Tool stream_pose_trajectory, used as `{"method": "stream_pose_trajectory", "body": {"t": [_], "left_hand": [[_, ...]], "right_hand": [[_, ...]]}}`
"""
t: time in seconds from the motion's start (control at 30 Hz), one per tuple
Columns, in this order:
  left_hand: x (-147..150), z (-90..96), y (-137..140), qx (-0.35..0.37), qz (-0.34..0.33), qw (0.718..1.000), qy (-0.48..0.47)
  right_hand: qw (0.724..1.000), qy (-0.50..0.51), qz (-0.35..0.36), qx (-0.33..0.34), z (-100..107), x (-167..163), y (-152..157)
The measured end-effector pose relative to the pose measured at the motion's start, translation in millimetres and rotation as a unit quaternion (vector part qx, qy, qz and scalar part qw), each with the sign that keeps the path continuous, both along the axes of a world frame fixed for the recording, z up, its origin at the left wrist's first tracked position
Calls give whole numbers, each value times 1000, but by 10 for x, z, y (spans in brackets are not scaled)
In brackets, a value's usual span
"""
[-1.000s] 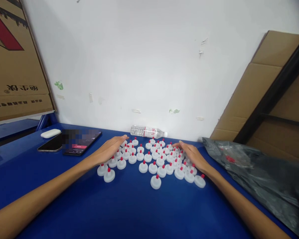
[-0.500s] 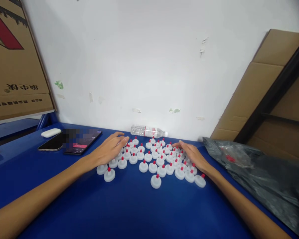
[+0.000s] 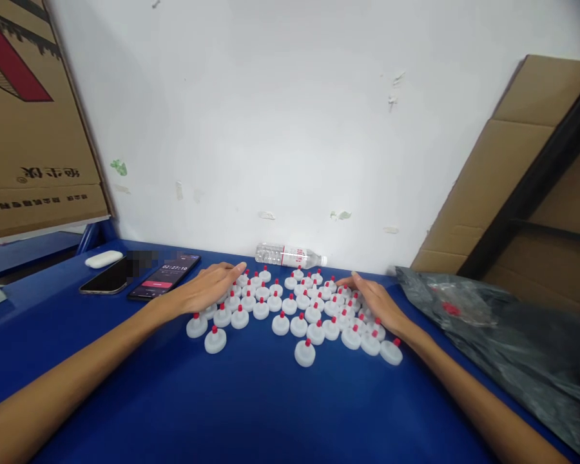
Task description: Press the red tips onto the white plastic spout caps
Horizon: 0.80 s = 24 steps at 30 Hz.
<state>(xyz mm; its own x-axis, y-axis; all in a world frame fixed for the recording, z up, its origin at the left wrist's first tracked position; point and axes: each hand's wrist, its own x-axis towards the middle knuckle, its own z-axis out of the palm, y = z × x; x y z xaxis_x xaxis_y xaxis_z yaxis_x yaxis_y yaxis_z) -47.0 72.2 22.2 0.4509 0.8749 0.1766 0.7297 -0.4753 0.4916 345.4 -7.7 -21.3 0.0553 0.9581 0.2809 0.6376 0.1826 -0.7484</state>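
Many white round caps with red tips (image 3: 305, 352) stand on the blue table (image 3: 251, 406), spread in a left and a right cluster. My left hand (image 3: 210, 287) lies along the outer left side of the left cluster, fingers stretched out, holding nothing. At the right cluster's outer edge rests my right hand (image 3: 374, 298), its fingers extended against the rearmost caps there. Some caps are partly hidden behind each hand. A clear plastic bottle (image 3: 290, 255) with a red and white label lies on its side behind the caps.
Two phones (image 3: 167, 277) and a white oval case (image 3: 103, 259) lie at the left. A dark plastic bag (image 3: 502, 348) with a small clear bag of red pieces (image 3: 457, 308) covers the right side. A white wall (image 3: 290, 129) rises behind; cardboard boxes (image 3: 33, 142) flank it.
My left hand has shifted slightly left and back, uncovering more caps of the left cluster. My right hand stays nearly in place. The whole view has moved a little.
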Motion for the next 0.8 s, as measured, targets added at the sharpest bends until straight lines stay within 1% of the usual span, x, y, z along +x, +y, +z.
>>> {"method": "stream_pose_trajectory", "body": {"t": [0.17, 0.3, 0.47, 0.7, 0.8], "left_hand": [[-47, -31, 15, -85, -8, 996, -22], [-51, -83, 40, -124, -18, 991, -44], [-19, -131, 34, -137, -32, 987, -72], [40, -160, 5, -151, -30, 980, -123], [99, -192, 13, -156, -44, 975, -151]], "right_hand": [[1000, 28, 8, 1, -31, 3, 10], [998, 61, 14, 0, -54, -18, 10], [996, 81, 22, -13, -47, -63, -11], [996, 75, 36, -23, -35, -115, -30], [996, 74, 40, -22, -35, -146, -28]]}}
